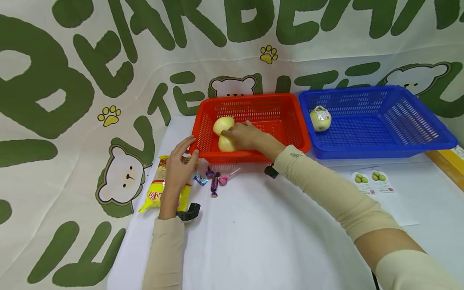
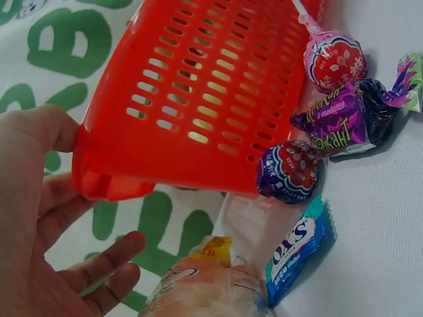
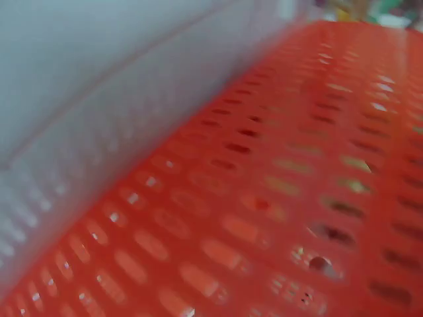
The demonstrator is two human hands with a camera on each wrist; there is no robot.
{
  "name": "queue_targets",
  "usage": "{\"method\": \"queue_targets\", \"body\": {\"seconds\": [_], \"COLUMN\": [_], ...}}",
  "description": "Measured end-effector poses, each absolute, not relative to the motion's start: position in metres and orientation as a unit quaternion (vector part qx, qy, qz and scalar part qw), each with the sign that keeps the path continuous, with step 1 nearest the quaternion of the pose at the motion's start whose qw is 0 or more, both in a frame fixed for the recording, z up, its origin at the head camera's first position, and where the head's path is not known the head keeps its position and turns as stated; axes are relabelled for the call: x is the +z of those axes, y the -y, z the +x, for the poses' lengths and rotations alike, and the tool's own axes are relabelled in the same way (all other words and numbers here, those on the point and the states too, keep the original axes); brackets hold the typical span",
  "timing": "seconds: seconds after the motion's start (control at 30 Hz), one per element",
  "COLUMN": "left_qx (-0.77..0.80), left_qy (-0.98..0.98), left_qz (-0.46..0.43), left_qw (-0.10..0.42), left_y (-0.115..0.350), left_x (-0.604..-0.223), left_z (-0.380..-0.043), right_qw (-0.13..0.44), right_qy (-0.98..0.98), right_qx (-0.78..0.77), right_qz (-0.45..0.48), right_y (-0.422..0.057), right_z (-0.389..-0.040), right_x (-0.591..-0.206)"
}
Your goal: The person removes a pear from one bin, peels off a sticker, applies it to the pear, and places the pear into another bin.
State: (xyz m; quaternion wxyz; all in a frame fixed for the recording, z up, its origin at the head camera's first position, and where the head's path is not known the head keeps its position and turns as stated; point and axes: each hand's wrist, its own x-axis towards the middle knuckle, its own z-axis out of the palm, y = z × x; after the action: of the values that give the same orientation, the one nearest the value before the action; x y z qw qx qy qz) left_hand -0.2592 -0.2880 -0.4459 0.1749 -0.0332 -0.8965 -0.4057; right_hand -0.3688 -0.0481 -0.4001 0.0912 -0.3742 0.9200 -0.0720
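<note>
- Nearer pale-yellow round fruit [image 1: 226, 144]: inside red perforated plastic basket [image 1: 221, 157], just beside second fruit [image 1: 223, 124].
- Right hand [image 1: 244, 136] over it; I cannot tell whether pinching.
- Left hand [image 1: 179, 166]: fingers spread, touching basket's near-left corner.
- Judged step: handling fruit; next move calls for steady basket.

On the left hand [image 1: 178, 169], the fingers [image 1: 186, 141] are left bare, and behind them, past the wrist, a plain beige sleeve [image 1: 166, 249] is worn. Between fingers and sleeve, a curved black fitting [image 1: 189, 212], pierced with small holes, is seen! Over to the right hand [image 1: 244, 135]: behind its fingers a black piece [image 1: 271, 171] is glimpsed, then a creased beige sleeve [image 1: 331, 189], stamped with a small dark mark [image 1: 296, 154]. Farthest from the fingers, a paler upper sleeve [image 1: 409, 270] and a thin black cable [image 1: 375, 280] are spotted.
</note>
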Motion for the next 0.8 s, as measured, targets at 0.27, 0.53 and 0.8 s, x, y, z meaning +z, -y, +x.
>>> {"method": "queue_targets", "body": {"seconds": [0.27,0.53,0.8], "left_qx": [-0.411,-0.418,-0.420], "left_qy": [0.895,0.890,0.889], "left_qz": [-0.034,-0.049,-0.047], "left_qw": [0.172,0.175,0.178], "left_y": [0.283,0.287,0.287], "left_x": [-0.448,-0.447,-0.448], "left_z": [-0.260,-0.260,-0.259], "right_qw": [-0.013,-0.051,-0.132], "right_qy": [-0.920,-0.921,-0.902], "right_qx": [-0.002,-0.096,-0.174], "right_qz": [-0.391,-0.374,-0.373], "right_y": [0.048,0.000,-0.080], "right_z": [-0.375,-0.359,-0.291], "right_x": [-0.412,-0.374,-0.348]}}
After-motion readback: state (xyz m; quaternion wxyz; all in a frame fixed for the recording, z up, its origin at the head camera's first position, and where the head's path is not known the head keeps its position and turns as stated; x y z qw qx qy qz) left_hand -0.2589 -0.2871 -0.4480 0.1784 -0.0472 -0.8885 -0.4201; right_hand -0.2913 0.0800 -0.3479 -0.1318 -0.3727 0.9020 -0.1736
